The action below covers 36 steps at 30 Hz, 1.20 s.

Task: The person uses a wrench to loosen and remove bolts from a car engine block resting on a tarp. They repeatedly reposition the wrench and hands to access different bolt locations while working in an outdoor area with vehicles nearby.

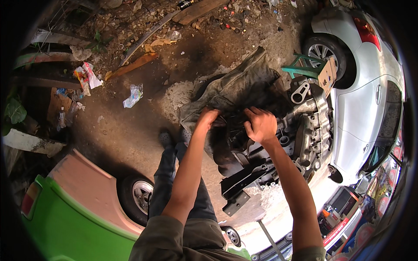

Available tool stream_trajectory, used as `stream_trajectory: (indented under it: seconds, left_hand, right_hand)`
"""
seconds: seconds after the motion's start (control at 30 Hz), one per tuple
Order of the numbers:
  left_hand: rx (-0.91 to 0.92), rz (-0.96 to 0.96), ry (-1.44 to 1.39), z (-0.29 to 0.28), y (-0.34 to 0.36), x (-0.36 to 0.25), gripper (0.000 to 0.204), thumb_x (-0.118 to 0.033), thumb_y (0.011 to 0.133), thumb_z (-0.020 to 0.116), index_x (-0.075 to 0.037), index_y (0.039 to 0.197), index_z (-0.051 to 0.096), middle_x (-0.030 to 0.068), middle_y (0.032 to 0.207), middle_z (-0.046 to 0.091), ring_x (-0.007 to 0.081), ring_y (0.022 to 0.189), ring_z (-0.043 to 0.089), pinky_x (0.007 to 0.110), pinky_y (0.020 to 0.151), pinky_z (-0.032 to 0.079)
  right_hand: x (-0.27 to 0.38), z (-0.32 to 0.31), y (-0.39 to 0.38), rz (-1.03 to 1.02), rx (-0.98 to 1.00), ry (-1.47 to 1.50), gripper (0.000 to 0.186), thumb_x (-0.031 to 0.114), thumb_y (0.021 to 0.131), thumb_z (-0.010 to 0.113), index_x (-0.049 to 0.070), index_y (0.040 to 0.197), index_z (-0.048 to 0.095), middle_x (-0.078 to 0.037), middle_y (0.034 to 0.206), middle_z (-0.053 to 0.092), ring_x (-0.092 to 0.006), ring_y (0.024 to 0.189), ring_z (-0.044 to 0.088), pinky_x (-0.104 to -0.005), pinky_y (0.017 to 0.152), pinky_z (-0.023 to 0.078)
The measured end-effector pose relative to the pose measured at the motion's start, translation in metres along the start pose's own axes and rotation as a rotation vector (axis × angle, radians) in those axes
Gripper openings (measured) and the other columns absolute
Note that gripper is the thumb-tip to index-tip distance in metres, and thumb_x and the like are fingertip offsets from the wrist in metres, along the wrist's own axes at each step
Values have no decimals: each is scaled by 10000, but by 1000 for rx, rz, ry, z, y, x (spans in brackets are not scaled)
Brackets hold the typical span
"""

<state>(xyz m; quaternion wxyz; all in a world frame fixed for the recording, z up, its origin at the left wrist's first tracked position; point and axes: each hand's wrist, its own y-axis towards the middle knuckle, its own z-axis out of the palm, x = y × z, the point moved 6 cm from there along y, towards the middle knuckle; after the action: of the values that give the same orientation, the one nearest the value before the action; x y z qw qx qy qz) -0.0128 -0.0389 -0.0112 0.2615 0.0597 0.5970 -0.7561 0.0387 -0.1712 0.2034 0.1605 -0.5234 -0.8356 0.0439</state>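
Observation:
A large engine (pixel 283 139) of dark and silvery metal lies before me, at the right of my legs. My left hand (pixel 210 119) is closed at the engine's left side, next to the dirty grey-green cloth (pixel 235 82); its fingertips are lost in shadow, so what they grip cannot be made out. Over the dark middle of the engine, my right hand (pixel 263 126) is bent with the thumb and fingers curled down toward a blackened part. What lies under those fingers is hidden. A silvery connecting rod (pixel 300 92) rests on the far end of the engine.
A green stool (pixel 305 65) stands beyond the engine, beside a silver car (pixel 361 108) on the right. At lower left is a green and pinkish vehicle body (pixel 82 209). Wood planks (pixel 148 37) and a crumpled plastic wrapper (pixel 133 95) lie on the dirt floor.

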Motion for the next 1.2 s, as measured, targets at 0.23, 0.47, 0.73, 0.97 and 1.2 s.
stream_trajectory:
  seconds: [0.23, 0.47, 0.73, 0.97, 1.2]
  left_hand:
    - [-52, 75, -130, 3, -13, 12, 216, -55, 907, 604, 86, 1070, 618, 182, 935, 699, 289, 763, 731, 377, 575, 634]
    - [-25, 54, -119, 6, -24, 17, 187, -87, 954, 579, 44, 1065, 652, 136, 949, 708, 233, 774, 715, 342, 650, 599]
    - [-66, 391, 248, 8, -87, 60, 255, -77, 950, 593, 35, 1173, 641, 149, 1043, 716, 236, 991, 682, 329, 838, 499]
    - [-8, 742, 440, 9, -104, 71, 440, 93, 813, 522, 15, 1231, 634, 271, 1130, 662, 412, 1084, 636, 384, 909, 508]
    - [76, 991, 649, -11, -95, 50, 368, 36, 809, 637, -44, 1165, 691, 222, 1142, 666, 411, 1018, 657, 428, 864, 543]
  right_hand:
    - [-1, 2, -1, 2, 32, 0, 334, 260, 739, 647, 93, 1021, 707, -87, 908, 658, -309, 833, 668, -436, 731, 532]
    - [-3, 2, -1, -10, -1, 41, 372, 232, 702, 628, 61, 1027, 688, -119, 891, 639, -349, 825, 649, -457, 722, 523]
    - [-1, 1, -2, -1, -2, -1, 336, 275, 740, 639, 98, 1018, 708, -93, 916, 665, -314, 831, 674, -438, 737, 536]
    - [-2, 3, -3, 5, 14, -6, 332, 272, 743, 633, 96, 1015, 706, -95, 914, 667, -313, 834, 677, -437, 734, 537]
    - [-1, 1, -2, -4, 7, -4, 348, 266, 744, 634, 76, 1024, 713, -103, 920, 672, -319, 840, 675, -438, 744, 541]
